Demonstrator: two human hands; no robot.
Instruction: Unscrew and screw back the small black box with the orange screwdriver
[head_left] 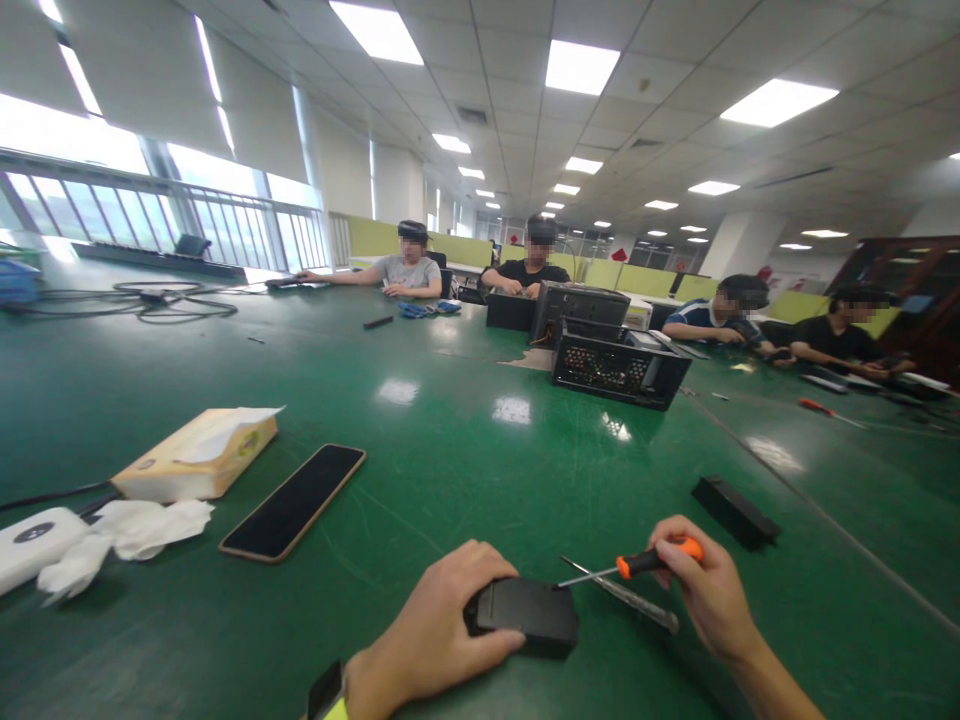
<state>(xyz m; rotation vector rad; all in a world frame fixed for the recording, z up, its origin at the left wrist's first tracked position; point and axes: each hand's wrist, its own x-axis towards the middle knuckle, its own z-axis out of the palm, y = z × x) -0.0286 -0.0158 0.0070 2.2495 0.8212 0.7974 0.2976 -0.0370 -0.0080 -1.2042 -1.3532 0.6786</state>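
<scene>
My left hand [431,625] is wrapped round the left end of a small black box [529,615] that lies on the green table [450,440]. In my right hand [701,585] I grip the orange and black handle of a screwdriver [634,565]. Its thin metal shaft points left, and the tip sits just above the box's right end. A second slim metal tool [637,600] lies on the table between my hands. To the right, past my right hand, rests a black bar-shaped part [735,510].
A phone [296,500] lies face up at the left, beside a tissue box [199,455], crumpled tissues [127,535] and a white power bank [34,545]. Black computer cases [619,365] stand mid-table. Several people work at the far edge. Cables [150,300] lie far left.
</scene>
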